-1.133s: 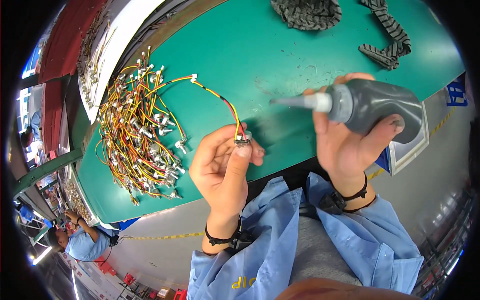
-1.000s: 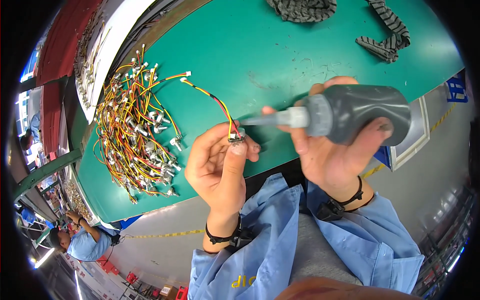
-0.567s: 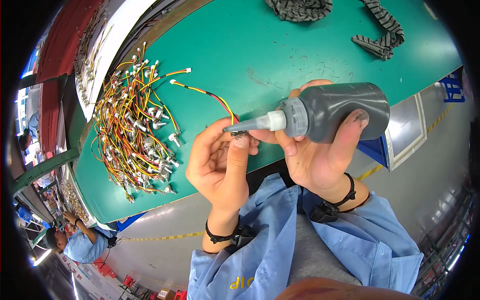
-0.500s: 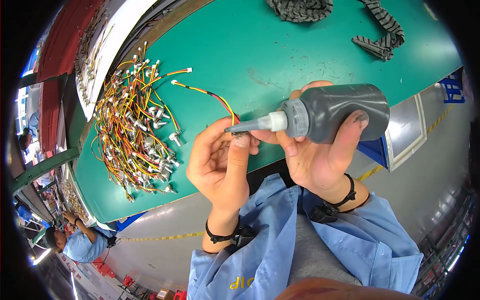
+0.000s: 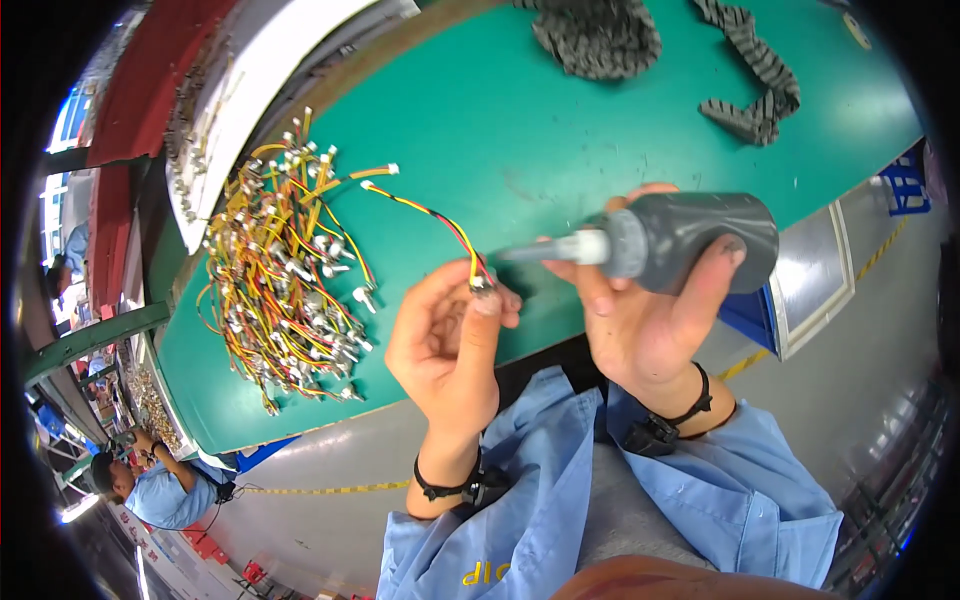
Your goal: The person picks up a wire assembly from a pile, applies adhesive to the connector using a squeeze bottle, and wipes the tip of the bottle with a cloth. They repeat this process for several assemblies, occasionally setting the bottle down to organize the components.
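Note:
Between the thumb and fingers of my left hand (image 5: 450, 345) is a small potentiometer (image 5: 482, 284), mostly covered by the fingertips. Its red, yellow and black wires (image 5: 435, 212) run up and left to a white plug. My right hand (image 5: 650, 320) is wrapped round a dark squeeze bottle (image 5: 700, 240) lying on its side, with a clear collar and a narrow grey nozzle (image 5: 540, 250) aimed left. The nozzle tip is a little above and right of the potentiometer, apart from it. Left of my hands lies a tangled pile of wired potentiometers (image 5: 290, 280).
The green table (image 5: 450, 130) carries crumpled grey striped cloth (image 5: 600, 40) and a twisted strip of it (image 5: 770, 100) at the far side. Lower left, a person in blue (image 5: 170, 495) works at another bench. A blue crate (image 5: 905, 185) stands at the right.
The bottle's nozzle has drawn away to the right from the potentiometer, which now shows between my left fingertips. The view has shifted slightly, so the pile and cloth sit lower.

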A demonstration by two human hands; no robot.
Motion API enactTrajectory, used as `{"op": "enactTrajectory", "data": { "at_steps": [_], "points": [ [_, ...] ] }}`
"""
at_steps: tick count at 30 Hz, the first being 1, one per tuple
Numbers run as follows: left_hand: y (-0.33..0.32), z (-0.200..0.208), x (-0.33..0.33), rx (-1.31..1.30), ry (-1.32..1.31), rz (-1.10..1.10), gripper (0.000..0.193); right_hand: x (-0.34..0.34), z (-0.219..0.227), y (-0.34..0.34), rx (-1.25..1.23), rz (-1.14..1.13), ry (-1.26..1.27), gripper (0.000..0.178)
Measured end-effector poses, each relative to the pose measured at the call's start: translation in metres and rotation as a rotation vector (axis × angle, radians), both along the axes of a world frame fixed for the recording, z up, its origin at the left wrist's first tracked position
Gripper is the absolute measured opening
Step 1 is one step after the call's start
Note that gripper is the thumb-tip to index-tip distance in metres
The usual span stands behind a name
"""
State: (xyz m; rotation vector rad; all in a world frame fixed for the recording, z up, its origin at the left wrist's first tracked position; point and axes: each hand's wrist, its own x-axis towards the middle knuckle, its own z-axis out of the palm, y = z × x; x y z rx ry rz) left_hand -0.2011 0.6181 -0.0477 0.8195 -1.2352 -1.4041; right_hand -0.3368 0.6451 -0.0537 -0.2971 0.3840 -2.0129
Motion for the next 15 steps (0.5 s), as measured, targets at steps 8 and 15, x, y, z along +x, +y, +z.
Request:
{"op": "enactTrajectory", "data": {
  "at_steps": [8,15],
  "points": [
    [-0.06,0.067,0.025,-0.764,-0.884,0.05,0.03,-0.069,0.005,0.008,0.094,-0.209,0.072,0.062],
    [-0.193,0.138,0.035,-0.971,-1.385,-0.113,0.022,-0.091,0.006,0.0,0.14,-0.338,0.14,0.059]
  ]
}}
